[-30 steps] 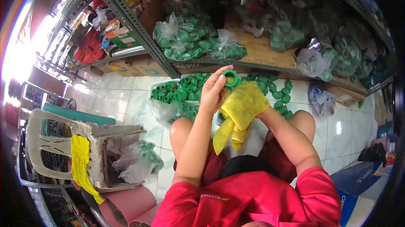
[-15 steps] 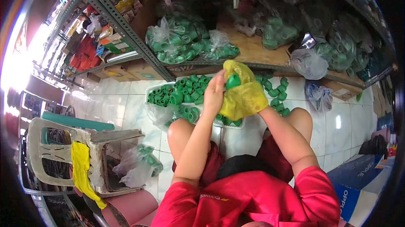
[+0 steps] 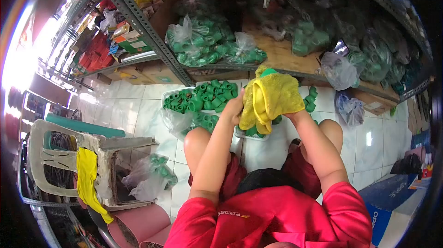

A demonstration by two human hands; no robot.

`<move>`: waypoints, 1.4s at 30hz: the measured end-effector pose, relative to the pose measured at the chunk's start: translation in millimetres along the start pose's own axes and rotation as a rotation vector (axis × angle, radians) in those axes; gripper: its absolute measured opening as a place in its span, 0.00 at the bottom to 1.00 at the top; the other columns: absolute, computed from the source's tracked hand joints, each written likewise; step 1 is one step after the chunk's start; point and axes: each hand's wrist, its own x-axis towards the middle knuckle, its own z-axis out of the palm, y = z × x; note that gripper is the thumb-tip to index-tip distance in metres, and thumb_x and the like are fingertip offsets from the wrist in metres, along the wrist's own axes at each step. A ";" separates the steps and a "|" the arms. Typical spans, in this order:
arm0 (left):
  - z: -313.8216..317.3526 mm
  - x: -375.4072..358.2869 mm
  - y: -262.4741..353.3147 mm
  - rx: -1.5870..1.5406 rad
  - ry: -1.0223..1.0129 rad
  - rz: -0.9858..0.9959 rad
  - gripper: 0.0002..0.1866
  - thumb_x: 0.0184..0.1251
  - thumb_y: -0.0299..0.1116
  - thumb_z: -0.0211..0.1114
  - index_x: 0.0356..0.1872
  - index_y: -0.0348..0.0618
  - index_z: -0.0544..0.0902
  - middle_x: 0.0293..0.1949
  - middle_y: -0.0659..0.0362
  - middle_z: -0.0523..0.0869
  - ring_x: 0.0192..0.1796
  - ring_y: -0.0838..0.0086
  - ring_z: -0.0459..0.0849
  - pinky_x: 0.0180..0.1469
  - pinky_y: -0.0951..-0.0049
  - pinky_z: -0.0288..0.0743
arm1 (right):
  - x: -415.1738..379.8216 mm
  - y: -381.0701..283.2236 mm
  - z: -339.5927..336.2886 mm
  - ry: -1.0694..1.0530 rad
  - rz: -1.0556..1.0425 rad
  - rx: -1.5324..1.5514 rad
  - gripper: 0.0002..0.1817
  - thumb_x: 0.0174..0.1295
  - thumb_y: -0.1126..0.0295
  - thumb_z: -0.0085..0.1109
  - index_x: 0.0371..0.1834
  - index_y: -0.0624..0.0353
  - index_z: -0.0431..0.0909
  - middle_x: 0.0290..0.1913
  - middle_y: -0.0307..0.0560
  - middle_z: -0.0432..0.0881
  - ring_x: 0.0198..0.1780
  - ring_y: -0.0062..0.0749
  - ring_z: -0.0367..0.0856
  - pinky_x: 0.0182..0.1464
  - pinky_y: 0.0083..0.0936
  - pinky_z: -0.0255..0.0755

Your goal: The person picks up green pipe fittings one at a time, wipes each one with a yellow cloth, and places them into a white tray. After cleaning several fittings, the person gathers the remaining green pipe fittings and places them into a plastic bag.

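A yellow cloth (image 3: 279, 93) is bunched between my hands, above the floor. One green pipe fitting (image 3: 267, 71) peeks out at the cloth's top edge; most of it is covered. My right hand (image 3: 291, 115) is almost wholly hidden under the cloth, closed around the cloth and fitting. At the cloth's left side, my left hand (image 3: 236, 108) grips its folds, its fingertips partly out of sight. Below and left of them, a white tray (image 3: 163, 98) holds many green fittings (image 3: 196, 102).
More loose fittings (image 3: 310, 99) lie on the tiles to the right. Bagged fittings (image 3: 198, 38) fill the metal shelf (image 3: 138, 22) ahead. A worn plastic chair (image 3: 55, 155) with a yellow cloth strip (image 3: 86, 181) stands left, near a bag of fittings (image 3: 154, 174). A blue box (image 3: 385, 202) sits right.
The cloth has been folded over the green fitting, which showed at its middle before and now only at the top. My left hand has moved slightly down, onto the cloth's side.
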 end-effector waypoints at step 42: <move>47.7 -24.4 -27.1 0.056 -0.132 0.392 0.22 0.66 0.32 0.47 0.61 0.45 0.59 0.55 0.57 0.70 0.54 0.72 0.70 0.55 0.75 0.65 | -6.1 -9.9 61.6 0.241 0.083 -2.151 0.20 0.56 0.56 0.49 0.50 0.53 0.71 0.52 0.48 0.71 0.51 0.41 0.70 0.53 0.34 0.63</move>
